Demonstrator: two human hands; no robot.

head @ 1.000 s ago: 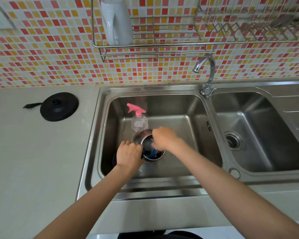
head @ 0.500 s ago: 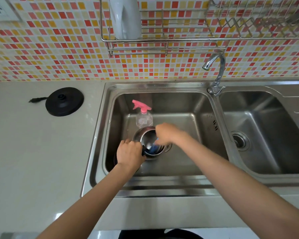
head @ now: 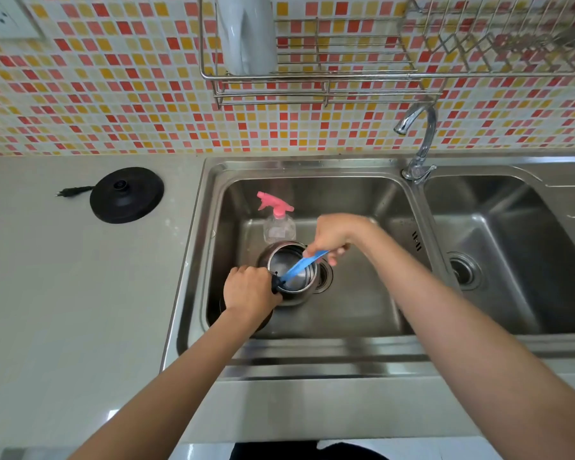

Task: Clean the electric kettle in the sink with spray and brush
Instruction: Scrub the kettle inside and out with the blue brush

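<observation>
The scrubbing step is judged to be in hand. The electric kettle [head: 291, 277] is stood upright on the floor of the left basin of the sink [head: 362, 310], its mouth open upward. It is steadied by the left hand [head: 251, 292], whose fingers [head: 246, 272] are clenched at the near-left rim, apparently around the dark handle. A blue brush [head: 304, 265] is gripped by the right hand [head: 334, 235]; its handle slants down from those fingers into the kettle's mouth, toward the left-hand fingers. The bristle end is too dark to be made out. The spray bottle [head: 278, 220], pink-triggered, is stood just beyond the kettle, untouched. For the next move, the brush would probably need to be swept around the inner wall while the kettle is held firm. The kettle's interior is seen as bright, ringed steel; its outer shell looks darker.
</observation>
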